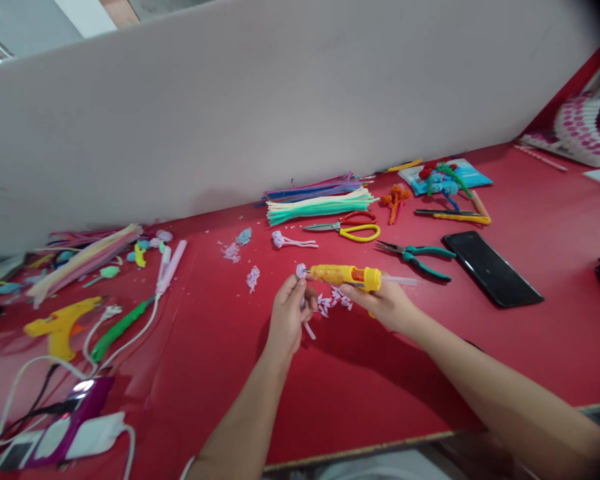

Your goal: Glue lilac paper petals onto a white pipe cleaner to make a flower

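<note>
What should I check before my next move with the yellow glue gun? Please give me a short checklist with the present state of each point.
1. Glue gun held in the right hand: ok.
2. Small purple piece held in the left hand, at the nozzle: ok.
3. Glue stick loaded: ok, it sticks out of the back.
4. Gun hot enough: cannot tell.
5. Work spot free of scraps: not ok, purple clippings lie close to both hands.
6. Scissors and pliers away from the nozzle: ok.
</note>
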Demonstrator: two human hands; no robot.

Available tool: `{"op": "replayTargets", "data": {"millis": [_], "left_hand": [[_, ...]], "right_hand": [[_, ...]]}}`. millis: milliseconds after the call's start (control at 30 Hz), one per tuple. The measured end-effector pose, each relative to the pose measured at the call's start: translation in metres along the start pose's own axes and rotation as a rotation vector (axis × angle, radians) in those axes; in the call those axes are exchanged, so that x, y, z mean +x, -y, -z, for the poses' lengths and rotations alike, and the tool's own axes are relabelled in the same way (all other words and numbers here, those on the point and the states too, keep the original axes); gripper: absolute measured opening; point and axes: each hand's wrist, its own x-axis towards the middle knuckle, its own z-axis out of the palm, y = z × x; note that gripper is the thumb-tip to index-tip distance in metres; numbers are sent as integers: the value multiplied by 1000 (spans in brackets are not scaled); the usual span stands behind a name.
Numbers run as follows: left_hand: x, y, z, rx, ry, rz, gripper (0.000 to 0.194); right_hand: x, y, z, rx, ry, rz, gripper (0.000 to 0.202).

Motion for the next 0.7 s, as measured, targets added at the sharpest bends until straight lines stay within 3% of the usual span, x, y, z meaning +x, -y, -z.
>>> {"op": "replayTargets", "data": {"millis": [700], "left_hand": [[0, 1, 0, -12, 2, -12, 18]], "right_hand": [[-1, -4, -2, 29, -3, -2, 32]]}}
